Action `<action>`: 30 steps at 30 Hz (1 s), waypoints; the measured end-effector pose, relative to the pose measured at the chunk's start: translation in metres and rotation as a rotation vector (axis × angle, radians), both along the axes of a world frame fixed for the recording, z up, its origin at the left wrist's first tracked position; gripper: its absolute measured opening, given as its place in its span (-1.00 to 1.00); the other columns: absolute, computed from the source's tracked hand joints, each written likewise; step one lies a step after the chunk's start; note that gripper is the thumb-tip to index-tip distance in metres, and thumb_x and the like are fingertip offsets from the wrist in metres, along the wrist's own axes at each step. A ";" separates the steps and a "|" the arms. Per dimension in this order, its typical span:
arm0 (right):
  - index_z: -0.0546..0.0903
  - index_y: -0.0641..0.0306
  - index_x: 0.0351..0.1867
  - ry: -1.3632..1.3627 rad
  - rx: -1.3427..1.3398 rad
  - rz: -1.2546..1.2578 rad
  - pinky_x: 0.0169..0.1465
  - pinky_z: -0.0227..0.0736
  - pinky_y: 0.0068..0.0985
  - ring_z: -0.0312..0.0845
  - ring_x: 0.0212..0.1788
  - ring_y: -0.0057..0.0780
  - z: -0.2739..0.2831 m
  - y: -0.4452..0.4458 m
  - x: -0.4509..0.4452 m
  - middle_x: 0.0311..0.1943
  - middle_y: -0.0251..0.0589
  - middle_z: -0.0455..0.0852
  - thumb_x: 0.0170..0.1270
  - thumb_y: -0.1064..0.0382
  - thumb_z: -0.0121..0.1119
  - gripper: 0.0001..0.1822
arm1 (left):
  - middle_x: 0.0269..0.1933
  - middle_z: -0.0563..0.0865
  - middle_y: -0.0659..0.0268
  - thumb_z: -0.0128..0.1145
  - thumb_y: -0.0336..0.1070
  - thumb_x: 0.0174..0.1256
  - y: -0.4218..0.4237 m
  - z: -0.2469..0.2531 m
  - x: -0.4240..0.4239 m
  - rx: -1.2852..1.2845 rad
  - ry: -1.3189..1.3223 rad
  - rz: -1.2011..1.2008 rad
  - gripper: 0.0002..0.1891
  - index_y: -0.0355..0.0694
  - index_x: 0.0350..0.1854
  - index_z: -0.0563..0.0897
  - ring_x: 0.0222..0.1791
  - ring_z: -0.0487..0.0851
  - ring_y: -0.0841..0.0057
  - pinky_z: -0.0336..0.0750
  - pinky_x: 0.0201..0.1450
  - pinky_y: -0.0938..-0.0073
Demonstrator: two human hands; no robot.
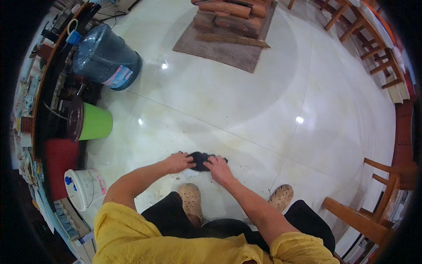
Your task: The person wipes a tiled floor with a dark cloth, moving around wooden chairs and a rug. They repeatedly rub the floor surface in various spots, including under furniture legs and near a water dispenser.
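Observation:
A dark cloth (200, 161) lies low on the pale tiled floor (230, 109), in front of my feet. My left hand (180, 162) rests on its left end, with the fingers spread over the edge. On its right part lies my right hand (217, 166), fingers bent onto the fabric. Whether either hand grips the cloth or only presses on it cannot be told. A small whitish patch (191, 173) shows just below the cloth, and dark crumbs are scattered on the floor around it. Tan clogs (190, 201) are on my feet, one on each side.
To the left stand a large blue water jug (105, 59), a green bucket (96, 121) and a white lidded pail (86, 188). Firewood (227, 23) is stacked on a grey mat (224, 56) ahead. Wooden chairs (356, 217) stand at the right.

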State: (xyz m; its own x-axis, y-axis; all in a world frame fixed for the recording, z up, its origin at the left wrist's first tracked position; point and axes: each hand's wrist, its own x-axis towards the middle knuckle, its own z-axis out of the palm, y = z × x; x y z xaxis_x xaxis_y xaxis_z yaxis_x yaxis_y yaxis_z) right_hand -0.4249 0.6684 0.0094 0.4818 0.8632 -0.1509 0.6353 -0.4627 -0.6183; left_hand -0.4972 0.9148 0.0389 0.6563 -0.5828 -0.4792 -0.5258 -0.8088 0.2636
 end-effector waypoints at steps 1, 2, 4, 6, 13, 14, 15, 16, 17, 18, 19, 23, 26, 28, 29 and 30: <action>0.66 0.06 0.06 0.103 -0.009 0.050 0.09 0.43 -0.31 0.44 0.04 -0.12 -0.002 0.000 0.000 0.06 -0.18 0.54 0.08 0.43 0.16 -0.55 | -0.15 0.56 0.36 0.03 -0.34 0.23 -0.003 0.006 0.001 -0.043 0.036 0.020 -0.52 0.21 0.21 0.59 -0.05 0.54 0.31 0.49 -0.01 0.30; 0.68 0.07 -0.01 0.139 0.097 -0.057 0.10 0.46 -0.34 0.45 0.05 -0.14 -0.005 -0.003 0.006 0.00 -0.19 0.56 0.04 0.44 0.19 -0.58 | -0.14 0.57 0.36 0.03 -0.35 0.23 -0.004 0.009 0.012 -0.036 0.011 0.019 -0.51 0.21 0.22 0.59 -0.05 0.54 0.31 0.48 -0.01 0.29; 0.67 0.05 -0.01 0.113 0.152 -0.177 0.10 0.48 -0.31 0.47 0.05 -0.14 0.007 -0.010 0.030 -0.03 -0.19 0.57 0.05 0.42 0.20 -0.59 | -0.11 0.58 0.36 0.03 -0.37 0.22 -0.007 0.010 0.037 -0.022 -0.027 0.045 -0.50 0.22 0.23 0.59 -0.03 0.54 0.31 0.48 0.01 0.27; 0.67 0.07 -0.03 0.092 0.165 -0.332 0.10 0.48 -0.28 0.48 0.06 -0.12 0.013 -0.025 0.069 -0.04 -0.16 0.57 0.06 0.38 0.19 -0.63 | -0.01 0.60 0.35 0.03 -0.39 0.22 -0.015 0.002 0.084 -0.086 -0.186 0.080 -0.51 0.20 0.20 0.60 0.01 0.52 0.31 0.46 0.04 0.24; 0.62 -0.01 0.11 -0.214 -0.001 -0.786 0.08 0.48 -0.25 0.47 0.04 -0.12 0.025 -0.074 0.190 0.01 -0.13 0.53 0.11 0.35 0.20 -0.54 | 0.03 0.60 0.39 0.02 -0.20 0.31 -0.102 -0.001 0.270 -0.166 -0.444 0.194 -0.72 0.15 -0.02 0.71 0.15 0.47 0.34 0.44 0.10 0.24; 0.58 -0.04 0.17 -0.205 -0.090 -0.773 0.07 0.49 -0.22 0.46 0.04 -0.08 0.018 -0.081 0.198 0.05 -0.11 0.50 0.13 0.33 0.23 -0.49 | 0.05 0.59 0.38 0.01 -0.21 0.31 -0.115 -0.006 0.278 -0.138 -0.392 0.260 -0.70 0.17 0.01 0.70 0.16 0.47 0.33 0.45 0.10 0.22; 0.55 -0.06 0.20 -0.232 -0.128 -0.757 0.07 0.49 -0.21 0.45 0.04 -0.06 0.013 -0.081 0.200 0.05 -0.09 0.48 0.14 0.33 0.23 -0.48 | 0.06 0.59 0.38 0.01 -0.21 0.31 -0.124 -0.014 0.284 -0.107 -0.337 0.322 -0.68 0.19 0.04 0.69 0.16 0.47 0.31 0.45 0.11 0.20; 0.53 -0.08 0.23 -0.246 -0.164 -0.739 0.07 0.49 -0.20 0.44 0.05 -0.05 0.009 -0.075 0.193 0.06 -0.07 0.47 0.16 0.33 0.23 -0.46 | 0.07 0.58 0.38 0.01 -0.22 0.30 -0.121 -0.023 0.282 -0.137 -0.381 0.325 -0.67 0.20 0.06 0.68 0.17 0.46 0.30 0.44 0.12 0.20; 0.51 -0.09 0.26 -0.261 -0.201 -0.719 0.07 0.48 -0.19 0.44 0.06 -0.03 0.006 -0.067 0.185 0.07 -0.05 0.46 0.17 0.33 0.23 -0.44 | 0.07 0.58 0.38 0.01 -0.22 0.30 -0.109 -0.033 0.276 -0.168 -0.425 0.330 -0.65 0.22 0.09 0.67 0.18 0.45 0.29 0.44 0.13 0.19; 0.48 -0.12 0.29 -0.213 -0.148 -0.701 0.06 0.49 -0.16 0.43 0.04 0.01 0.007 -0.053 0.179 0.07 -0.04 0.45 0.17 0.33 0.22 -0.41 | 0.08 0.57 0.38 0.01 -0.23 0.29 -0.093 -0.040 0.261 -0.195 -0.462 0.335 -0.63 0.23 0.11 0.66 0.19 0.45 0.27 0.43 0.15 0.18; 0.47 -0.12 0.29 -0.206 -0.153 -0.675 0.04 0.50 -0.15 0.42 0.05 0.01 0.005 -0.040 0.171 0.06 -0.05 0.45 0.17 0.33 0.22 -0.40 | 0.10 0.56 0.37 0.03 -0.28 0.26 -0.078 -0.041 0.248 -0.229 -0.473 0.342 -0.59 0.22 0.15 0.63 0.21 0.42 0.25 0.40 0.20 0.16; 0.48 0.02 0.27 -0.135 -0.159 -0.444 -0.02 0.56 -0.17 0.43 0.07 -0.01 0.007 0.018 0.113 0.05 -0.09 0.47 0.11 0.39 0.14 -0.41 | 0.10 0.53 0.31 0.08 -0.41 0.17 -0.008 -0.022 0.153 -0.165 -0.417 0.380 -0.47 0.19 0.22 0.59 0.17 0.40 0.22 0.34 0.23 0.06; 0.51 -0.09 0.25 -0.145 -0.134 -0.215 -0.05 0.58 -0.23 0.44 0.01 -0.06 -0.004 0.043 0.049 0.02 -0.14 0.50 0.17 0.35 0.07 -0.45 | 0.04 0.54 0.29 0.09 -0.39 0.13 0.026 -0.018 0.058 -0.080 -0.316 0.375 -0.49 0.16 0.18 0.62 0.12 0.43 0.20 0.36 0.15 0.09; 0.55 -0.08 0.21 0.014 -0.130 -0.034 -0.04 0.58 -0.22 0.45 0.01 -0.09 0.016 0.049 0.014 -0.02 -0.18 0.52 0.14 0.39 0.07 -0.46 | -0.10 0.54 0.32 0.09 -0.40 0.09 0.038 -0.008 -0.004 -0.085 -0.216 0.355 -0.51 0.14 0.12 0.67 0.00 0.45 0.23 0.41 0.05 0.12; 0.57 -0.07 0.19 0.059 -0.099 -0.005 -0.03 0.57 -0.23 0.46 0.01 -0.10 0.017 0.050 0.007 -0.03 -0.19 0.53 0.13 0.40 0.07 -0.47 | -0.12 0.55 0.33 0.11 -0.44 0.08 0.040 0.000 -0.021 -0.067 -0.163 0.336 -0.51 0.14 0.10 0.69 -0.04 0.46 0.26 0.44 0.01 0.19; 0.58 -0.06 0.17 0.101 -0.080 0.017 -0.03 0.57 -0.24 0.46 0.01 -0.11 0.016 0.048 0.003 -0.05 -0.20 0.53 0.12 0.41 0.08 -0.47 | -0.12 0.55 0.33 0.11 -0.44 0.08 0.038 0.007 -0.023 -0.096 -0.116 0.380 -0.51 0.14 0.09 0.70 -0.05 0.47 0.28 0.46 0.00 0.23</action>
